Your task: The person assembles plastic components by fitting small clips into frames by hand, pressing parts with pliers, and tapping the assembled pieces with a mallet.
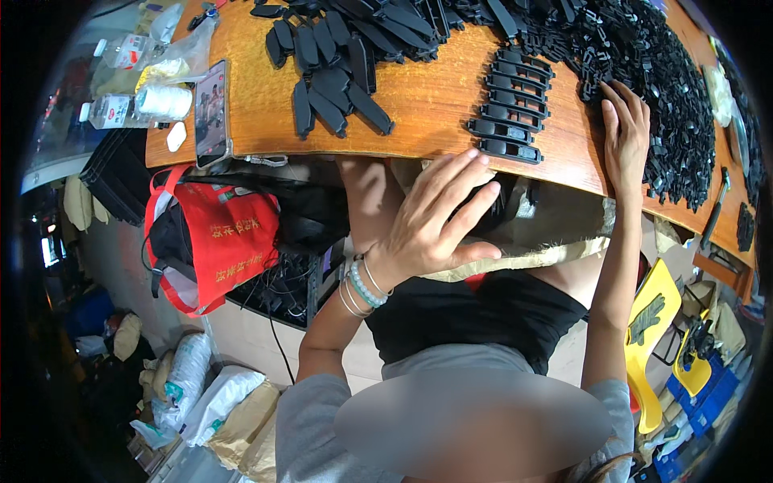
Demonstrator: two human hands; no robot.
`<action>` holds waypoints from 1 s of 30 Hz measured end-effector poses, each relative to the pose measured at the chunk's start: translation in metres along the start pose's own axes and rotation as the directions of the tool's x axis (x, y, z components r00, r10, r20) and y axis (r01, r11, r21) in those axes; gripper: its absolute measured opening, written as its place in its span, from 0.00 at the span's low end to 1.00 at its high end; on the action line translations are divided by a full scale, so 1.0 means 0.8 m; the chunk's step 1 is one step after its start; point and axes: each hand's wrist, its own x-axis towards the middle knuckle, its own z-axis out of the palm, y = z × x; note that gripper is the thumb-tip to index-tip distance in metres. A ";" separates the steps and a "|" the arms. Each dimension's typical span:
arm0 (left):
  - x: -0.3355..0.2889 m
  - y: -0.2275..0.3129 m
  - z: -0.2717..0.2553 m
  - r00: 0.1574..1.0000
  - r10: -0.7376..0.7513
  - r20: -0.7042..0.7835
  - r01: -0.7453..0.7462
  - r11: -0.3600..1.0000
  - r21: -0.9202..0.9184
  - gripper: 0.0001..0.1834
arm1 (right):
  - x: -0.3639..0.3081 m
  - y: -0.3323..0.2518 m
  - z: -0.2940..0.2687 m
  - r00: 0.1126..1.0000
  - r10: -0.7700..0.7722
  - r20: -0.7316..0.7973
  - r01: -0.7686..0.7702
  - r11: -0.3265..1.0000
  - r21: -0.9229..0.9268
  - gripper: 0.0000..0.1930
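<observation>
A row of small black plastic parts (511, 98), shaped like clips or frames, lies side by side near the table's front edge. Just below that edge hovers my left hand (439, 213), fingers spread and holding nothing, its fingertips close to the nearest part of the row. My right hand (626, 137) lies at the left side of a big heap of small black plastic pieces (672, 105), fingers stretched and fingertips touching the heap. Long flat black plastic pieces (330, 80) are piled left of the row.
The wooden table (435, 105) carries a phone (212, 117) at its left end, with plastic bottles (113, 111) beyond. A green-handled tool (715, 208) lies far right. Below the table hang a red bag (229, 241) and a pale cloth (555, 249) over my lap. A yellow chair (652, 322) stands right.
</observation>
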 end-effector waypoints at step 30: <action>0.008 0.015 -0.003 0.997 -0.076 -0.020 0.078 0.989 0.122 0.24 | 0.048 -0.016 -0.002 0.995 -0.087 0.055 0.072 0.971 0.227 0.09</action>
